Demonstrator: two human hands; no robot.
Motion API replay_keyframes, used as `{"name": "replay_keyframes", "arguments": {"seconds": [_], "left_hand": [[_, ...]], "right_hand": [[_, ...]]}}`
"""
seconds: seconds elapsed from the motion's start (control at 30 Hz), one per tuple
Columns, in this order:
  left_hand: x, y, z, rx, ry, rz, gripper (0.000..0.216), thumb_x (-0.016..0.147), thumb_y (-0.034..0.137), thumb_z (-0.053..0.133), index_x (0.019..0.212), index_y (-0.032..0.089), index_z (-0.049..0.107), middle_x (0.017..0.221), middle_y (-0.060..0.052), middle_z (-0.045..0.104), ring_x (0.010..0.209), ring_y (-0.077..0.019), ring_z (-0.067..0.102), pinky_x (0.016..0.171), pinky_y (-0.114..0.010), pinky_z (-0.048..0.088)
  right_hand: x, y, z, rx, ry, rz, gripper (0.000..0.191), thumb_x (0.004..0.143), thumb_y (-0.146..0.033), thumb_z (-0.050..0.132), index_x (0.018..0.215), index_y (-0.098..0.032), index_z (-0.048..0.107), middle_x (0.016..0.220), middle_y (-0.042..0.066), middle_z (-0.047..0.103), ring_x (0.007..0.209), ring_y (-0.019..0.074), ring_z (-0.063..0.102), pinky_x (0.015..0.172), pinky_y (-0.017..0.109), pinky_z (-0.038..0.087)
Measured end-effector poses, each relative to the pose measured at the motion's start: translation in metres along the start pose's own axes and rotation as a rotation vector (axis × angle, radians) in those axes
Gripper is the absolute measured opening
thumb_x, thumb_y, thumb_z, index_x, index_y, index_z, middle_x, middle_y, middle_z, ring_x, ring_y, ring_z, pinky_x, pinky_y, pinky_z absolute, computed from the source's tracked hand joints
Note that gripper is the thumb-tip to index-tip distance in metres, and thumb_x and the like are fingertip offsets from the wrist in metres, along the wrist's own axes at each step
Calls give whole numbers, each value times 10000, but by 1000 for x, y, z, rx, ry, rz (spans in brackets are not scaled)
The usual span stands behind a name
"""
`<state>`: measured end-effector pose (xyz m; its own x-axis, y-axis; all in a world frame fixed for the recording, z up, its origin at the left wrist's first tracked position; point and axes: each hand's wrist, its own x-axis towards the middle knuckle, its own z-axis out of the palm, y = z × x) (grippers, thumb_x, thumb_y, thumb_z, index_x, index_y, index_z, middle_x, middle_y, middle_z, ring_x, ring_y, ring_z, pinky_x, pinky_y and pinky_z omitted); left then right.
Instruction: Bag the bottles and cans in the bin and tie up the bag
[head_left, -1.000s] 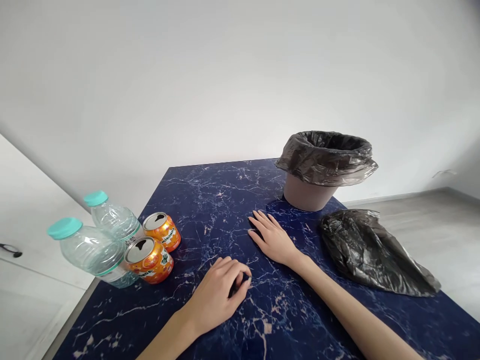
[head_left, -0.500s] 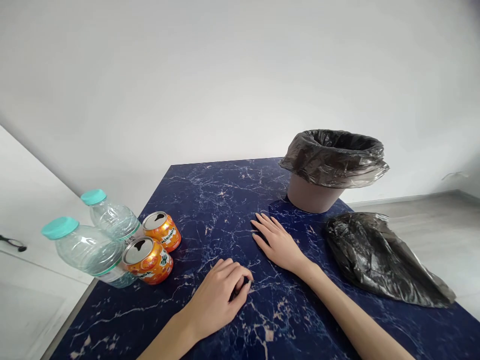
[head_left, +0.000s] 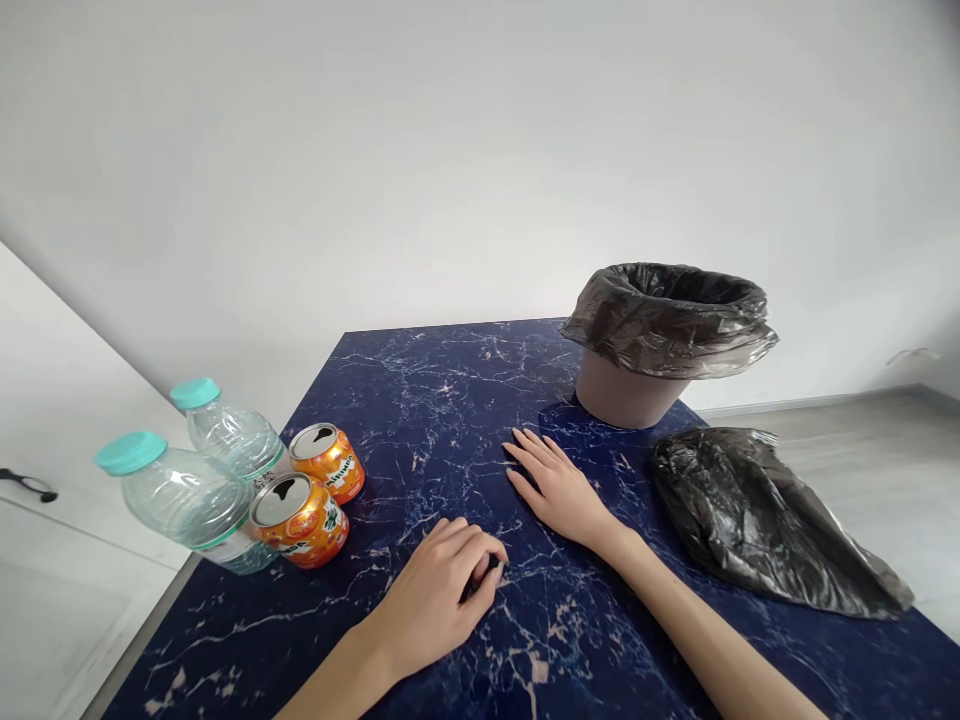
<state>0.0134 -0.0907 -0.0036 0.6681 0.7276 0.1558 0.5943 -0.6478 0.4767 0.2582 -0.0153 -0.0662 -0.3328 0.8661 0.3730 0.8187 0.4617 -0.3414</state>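
Observation:
My left hand [head_left: 444,598] rests on the dark blue marbled table [head_left: 420,390], its fingers curled and the thumb near the index fingertip. A small dark patch shows in that gap; whether it is an object or shadow is unclear. My right hand [head_left: 561,490] lies palm down and flat, fingers stretched, with nothing in it. Two orange Mirinda cans, a front one [head_left: 304,525] and a rear one [head_left: 334,465], stand left of my left hand with their tabs opened. Right of my right forearm lies a crumpled black plastic bag [head_left: 757,520].
Two clear bottles with turquoise caps, a nearer bottle [head_left: 187,495] and a farther bottle [head_left: 232,430], stand at the left edge behind the cans. A brownish bin [head_left: 630,390] lined with a black bag [head_left: 667,330] stands at the far right. A wall [head_left: 450,170] rises beyond.
The view has shifted very slightly, so the bottles and cans appear a little farther right. Both hands keep the same pose and place on the table.

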Motion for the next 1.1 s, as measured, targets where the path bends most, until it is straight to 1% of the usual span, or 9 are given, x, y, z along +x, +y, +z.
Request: {"name": "replay_keyframes", "arguments": {"seconds": [0.2, 0.43, 0.63, 0.83, 1.1], "left_hand": [[0, 1, -1, -2, 19, 5, 140, 1072, 191, 517, 1032, 248, 638, 844, 9, 621, 819, -186, 589, 914, -362, 467], [0, 0, 0, -13, 2, -7, 137, 1076, 188, 511, 1050, 248, 631, 853, 8, 615, 823, -185, 581, 928, -373, 467], [0, 0, -1, -15, 31, 8, 148, 1067, 184, 517, 1026, 247, 645, 831, 8, 609, 798, -182, 572, 899, -358, 477], [0, 1, -1, 6, 2, 0, 141, 1070, 193, 513, 1030, 246, 637, 837, 10, 606, 809, -188, 573, 879, -359, 463], [0, 0, -1, -4, 10, 0, 135, 1072, 193, 516, 1036, 252, 633, 840, 12, 606, 814, -188, 578, 902, -364, 458]], "right_hand": [[0, 1, 1, 21, 20, -8, 511, 1136, -426, 402, 1589, -234, 542, 1697, 101, 449, 1606, 290, 370, 1317, 569, 325], [0, -1, -1, 13, 5, 0, 523, 1141, -435, 392, 1594, -219, 538, 1700, 100, 445, 1609, 283, 364, 1326, 548, 315], [-1, 0, 0, 16, 12, -4, 516, 1141, -436, 392, 1596, -235, 533, 1701, 95, 444, 1610, 285, 360, 1321, 562, 322], [0, -1, -1, 15, 12, -3, 515, 1141, -428, 396, 1592, -225, 539, 1699, 102, 445, 1608, 287, 364, 1321, 559, 324], [0, -1, -2, 11, 5, -4, 520, 1139, -429, 400, 1593, -218, 537, 1701, 102, 443, 1607, 292, 367, 1322, 557, 322]]}}
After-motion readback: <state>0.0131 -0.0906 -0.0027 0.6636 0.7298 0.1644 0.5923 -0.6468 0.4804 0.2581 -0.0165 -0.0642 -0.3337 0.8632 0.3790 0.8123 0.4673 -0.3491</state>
